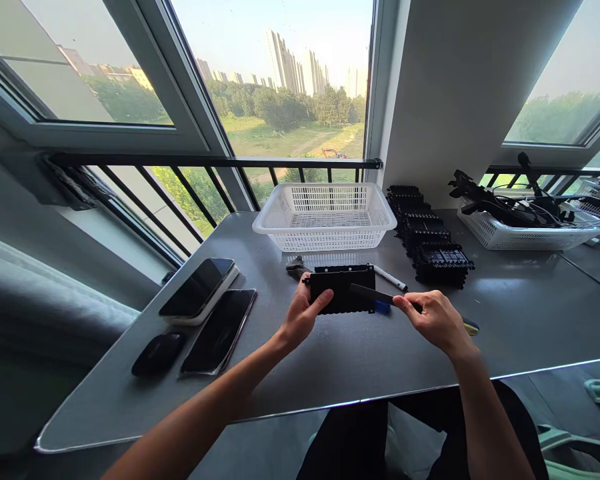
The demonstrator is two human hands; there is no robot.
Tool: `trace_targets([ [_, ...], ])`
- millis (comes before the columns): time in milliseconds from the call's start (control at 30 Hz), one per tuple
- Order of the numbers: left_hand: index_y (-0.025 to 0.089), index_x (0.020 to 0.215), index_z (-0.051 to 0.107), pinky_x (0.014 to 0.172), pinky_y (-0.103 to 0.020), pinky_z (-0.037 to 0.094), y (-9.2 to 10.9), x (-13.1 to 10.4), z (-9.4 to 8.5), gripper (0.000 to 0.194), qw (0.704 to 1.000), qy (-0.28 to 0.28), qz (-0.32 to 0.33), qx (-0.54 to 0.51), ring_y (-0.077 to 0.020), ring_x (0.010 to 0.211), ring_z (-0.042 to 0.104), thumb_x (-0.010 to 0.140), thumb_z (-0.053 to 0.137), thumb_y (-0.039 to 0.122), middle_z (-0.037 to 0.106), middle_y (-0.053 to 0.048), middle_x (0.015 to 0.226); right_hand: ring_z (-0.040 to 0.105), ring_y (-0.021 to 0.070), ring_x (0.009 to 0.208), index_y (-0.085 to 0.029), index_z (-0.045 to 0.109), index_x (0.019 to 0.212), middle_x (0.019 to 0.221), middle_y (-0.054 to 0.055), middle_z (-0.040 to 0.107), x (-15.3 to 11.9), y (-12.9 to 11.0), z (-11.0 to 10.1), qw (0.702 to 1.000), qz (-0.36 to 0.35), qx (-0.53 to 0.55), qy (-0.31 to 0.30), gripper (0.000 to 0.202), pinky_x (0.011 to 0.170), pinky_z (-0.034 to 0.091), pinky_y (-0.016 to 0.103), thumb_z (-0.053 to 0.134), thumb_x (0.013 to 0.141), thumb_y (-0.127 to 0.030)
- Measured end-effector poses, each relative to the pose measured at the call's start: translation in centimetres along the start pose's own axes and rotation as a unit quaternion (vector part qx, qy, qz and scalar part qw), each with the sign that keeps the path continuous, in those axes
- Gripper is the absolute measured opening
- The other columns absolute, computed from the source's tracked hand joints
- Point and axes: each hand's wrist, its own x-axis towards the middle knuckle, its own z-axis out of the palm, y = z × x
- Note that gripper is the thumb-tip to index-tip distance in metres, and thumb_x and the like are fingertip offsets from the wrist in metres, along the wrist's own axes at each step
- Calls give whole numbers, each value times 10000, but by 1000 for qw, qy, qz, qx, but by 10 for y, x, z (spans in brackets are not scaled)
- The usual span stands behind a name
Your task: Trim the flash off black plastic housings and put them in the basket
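Note:
A flat black plastic part [343, 293] with a notched lower edge is held above the grey table by my left hand [303, 310], its thumb pressed on the face. My right hand [437, 320] is closed round the end of a flat dark tool [373, 293], whose far tip lies over the face of the black part. Just behind the part are a white pen [391, 278] and a small dark object [296, 268]. A blue item [383, 307] shows by the part's lower right corner, and a yellow and dark item [471, 327] is partly hidden behind my right hand.
A white basket [330, 239] stands at the back of the table [320, 373]. Stacked black parts [437, 257] lie to its right, beside another basket [535, 238] of black pieces. Two phones [197, 288] [220, 332], one on a white box, and a black case [159, 354] are at left.

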Motion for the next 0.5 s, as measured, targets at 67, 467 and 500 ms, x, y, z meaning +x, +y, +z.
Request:
trace_targets([
  [67, 184, 966, 524, 810, -323, 498, 1, 0, 0, 317, 1000, 5, 3, 3, -188, 870, 604, 779, 700, 370, 635, -17, 900, 428, 121, 494, -186, 538, 565, 525, -4, 487, 0, 1, 0, 1000, -3, 4, -5, 577, 507, 245, 257, 379, 932, -602],
  [467, 195, 962, 502, 830, -329, 476, 2, -1, 2, 326, 1000, -4, 2, -1, -196, 891, 586, 780, 691, 390, 613, -16, 913, 321, 99, 481, -183, 381, 534, 515, -30, 364, 1, 8, -3, 997, -2, 69, -18, 554, 493, 206, 265, 426, 928, -571],
  [500, 194, 983, 500, 850, -335, 470, 1, -1, 2, 336, 1000, -3, 7, -5, -203, 920, 584, 784, 687, 391, 617, -24, 939, 316, 98, 481, -184, 382, 535, 516, -32, 351, 0, 6, -3, 995, -4, 94, -8, 553, 491, 208, 264, 426, 929, -568],
])
